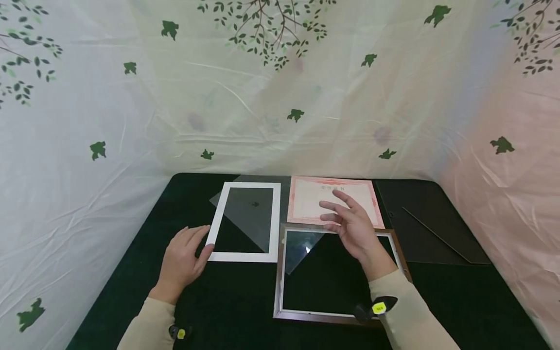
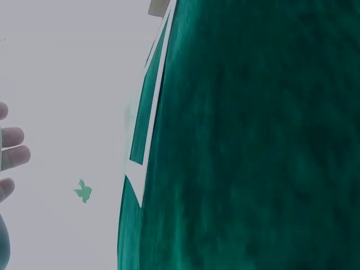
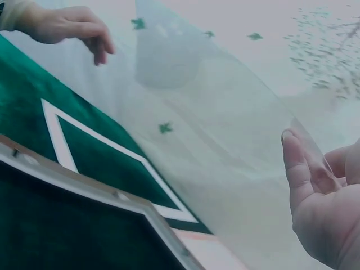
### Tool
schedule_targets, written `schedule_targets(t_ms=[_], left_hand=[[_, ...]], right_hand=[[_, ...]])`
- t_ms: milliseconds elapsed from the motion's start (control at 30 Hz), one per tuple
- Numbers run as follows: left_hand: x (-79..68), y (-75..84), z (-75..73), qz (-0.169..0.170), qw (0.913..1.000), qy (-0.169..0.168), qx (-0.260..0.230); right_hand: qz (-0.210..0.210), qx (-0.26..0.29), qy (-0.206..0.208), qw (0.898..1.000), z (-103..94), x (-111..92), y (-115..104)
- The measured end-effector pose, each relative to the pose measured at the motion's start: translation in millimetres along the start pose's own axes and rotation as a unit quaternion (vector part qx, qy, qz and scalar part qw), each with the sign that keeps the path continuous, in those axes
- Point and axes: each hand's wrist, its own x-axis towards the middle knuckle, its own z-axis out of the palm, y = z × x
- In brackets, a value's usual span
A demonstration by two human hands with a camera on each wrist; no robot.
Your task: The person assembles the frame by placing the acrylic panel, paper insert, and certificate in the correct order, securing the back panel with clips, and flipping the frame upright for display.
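My right hand (image 1: pixel 356 231) is raised above the far side of a brown picture frame (image 1: pixel 323 317). Its thumb and fingers pinch the edge of a clear sheet (image 3: pixel 197 112), as the right wrist view shows. Tilted in the air, the sheet overlaps a white mat (image 1: pixel 274 218) and a corner of the frame in the head view. My left hand (image 1: pixel 183 257) is beside the mat's left edge in that view. The right wrist view has the left hand (image 3: pixel 70 28) up in the air, its fingers loosely bent and holding nothing.
A pink-bordered certificate (image 1: pixel 302 199) lies behind the frame. To its right is a dark flat board (image 1: pixel 411 199) with a thin rod (image 1: pixel 430 231) across it. All lie on a dark green cloth (image 1: pixel 236 301), with white leaf-printed curtains (image 1: pixel 245 107) around the table.
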Motion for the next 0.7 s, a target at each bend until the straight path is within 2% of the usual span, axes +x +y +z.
schedule_targets(t_ms=[200, 267, 367, 533, 700], left_hand=[[8.6, 9.8, 8.7, 0.013, 0.9998, -0.002, -0.011], [12.7, 14.9, 12.2, 0.006, 0.9996, -0.019, -0.018], [18.6, 25.9, 18.6, -0.023, 0.9966, -0.066, -0.043], [27.1, 47.5, 29.5, -0.069, 0.9810, -0.144, -0.110], [35.2, 68.5, 42.5, -0.080, 0.9641, -0.190, -0.167]], right_hand=[[-0.011, 0.002, 0.010, 1.000, -32.7, -20.8, -19.3], [-0.012, -0.003, 0.015, 1.000, -42.8, -27.6, -24.4], [-0.017, -0.011, 0.020, 1.000, -58.0, -37.6, -30.3], [-0.022, -0.023, 0.033, 0.999, -79.9, -50.2, -35.1], [-0.027, -0.048, 0.044, 0.998, -98.0, -59.3, -35.6]])
